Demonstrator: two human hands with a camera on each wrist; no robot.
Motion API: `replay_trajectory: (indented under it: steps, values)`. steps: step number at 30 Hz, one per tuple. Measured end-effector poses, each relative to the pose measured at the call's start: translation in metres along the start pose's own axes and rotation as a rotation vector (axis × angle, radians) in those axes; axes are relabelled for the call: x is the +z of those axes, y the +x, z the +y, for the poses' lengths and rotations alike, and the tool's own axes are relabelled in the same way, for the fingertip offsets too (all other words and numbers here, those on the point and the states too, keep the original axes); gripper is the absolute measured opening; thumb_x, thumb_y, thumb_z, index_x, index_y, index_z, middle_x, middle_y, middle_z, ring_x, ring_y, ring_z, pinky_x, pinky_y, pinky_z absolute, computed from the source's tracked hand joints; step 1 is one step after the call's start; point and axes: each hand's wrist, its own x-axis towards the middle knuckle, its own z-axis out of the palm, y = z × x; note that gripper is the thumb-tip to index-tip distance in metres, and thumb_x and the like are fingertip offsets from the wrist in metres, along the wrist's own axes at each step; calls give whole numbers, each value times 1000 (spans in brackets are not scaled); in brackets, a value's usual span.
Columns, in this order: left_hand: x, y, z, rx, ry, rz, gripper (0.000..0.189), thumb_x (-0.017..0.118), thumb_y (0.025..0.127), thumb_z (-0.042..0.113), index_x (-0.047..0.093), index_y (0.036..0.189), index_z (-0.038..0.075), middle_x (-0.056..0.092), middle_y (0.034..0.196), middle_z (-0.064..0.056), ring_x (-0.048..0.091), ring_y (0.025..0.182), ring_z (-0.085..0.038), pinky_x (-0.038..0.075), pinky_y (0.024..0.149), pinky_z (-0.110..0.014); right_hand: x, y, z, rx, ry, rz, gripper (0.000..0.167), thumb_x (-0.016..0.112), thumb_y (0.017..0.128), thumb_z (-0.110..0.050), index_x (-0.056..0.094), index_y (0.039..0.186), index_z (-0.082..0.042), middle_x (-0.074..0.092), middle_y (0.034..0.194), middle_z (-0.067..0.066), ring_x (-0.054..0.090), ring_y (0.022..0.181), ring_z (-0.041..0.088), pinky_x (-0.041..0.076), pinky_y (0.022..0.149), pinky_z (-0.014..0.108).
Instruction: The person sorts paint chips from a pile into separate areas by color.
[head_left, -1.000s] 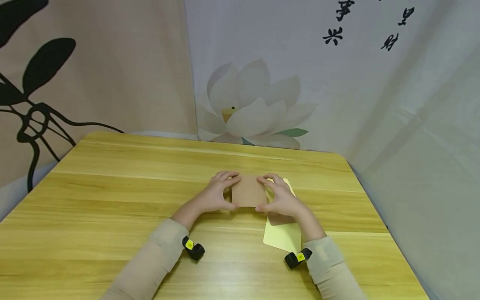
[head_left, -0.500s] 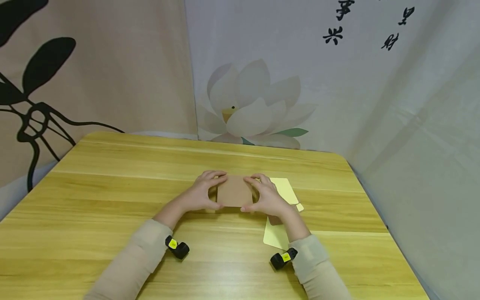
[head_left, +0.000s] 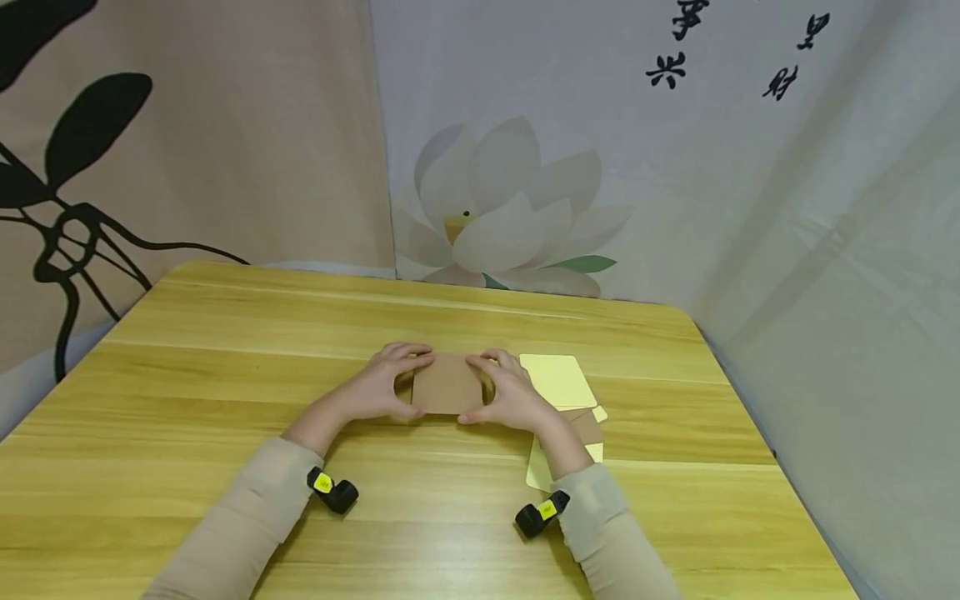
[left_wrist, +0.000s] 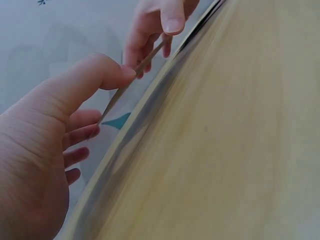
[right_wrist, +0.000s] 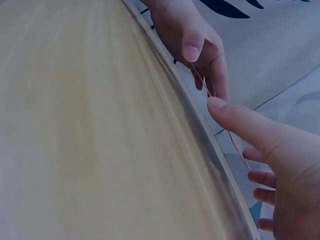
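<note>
A square brown card (head_left: 447, 383) is held up above the table between both hands. The left hand (head_left: 378, 390) pinches it on the left side, thumb at the near edge and fingers at the far edge. On the opposite side the right hand (head_left: 512, 397) pinches it the same way. Seen edge-on in the left wrist view, the card (left_wrist: 115, 97) is thin and tilted. In the right wrist view its edge (right_wrist: 239, 147) appears to split into two thin layers near the left thumb.
Right of the hands lie a yellow card (head_left: 558, 381), a brown piece (head_left: 587, 427) and another yellow card (head_left: 537, 468), overlapping and partly behind the right forearm. The wooden table (head_left: 187, 467) ends at a printed curtain (head_left: 300, 150).
Both hands have moved left together with the brown card between them. More of the yellow cards and brown piece on the right shows now.
</note>
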Motion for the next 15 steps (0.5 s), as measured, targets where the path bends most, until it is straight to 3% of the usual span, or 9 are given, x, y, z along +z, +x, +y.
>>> replay_trajectory:
  steps: [7,15]
  values:
    - [-1,-1,-6,-37,12,-32,86,80,70,33,43,144,7,32,151,-9,21,137,-33,24,103,-62,7,5,-1,21,-19,-29,93,82,69,-51,42,146,-18,34,144,8,28,131,29,24,106,51]
    - [0,-1,-11,-24,3,-55,84,79,72,33,44,143,4,33,151,-10,23,136,-33,25,102,-61,9,8,-4,43,-44,-51,92,81,70,-50,41,146,-17,34,143,9,28,131,32,20,107,51]
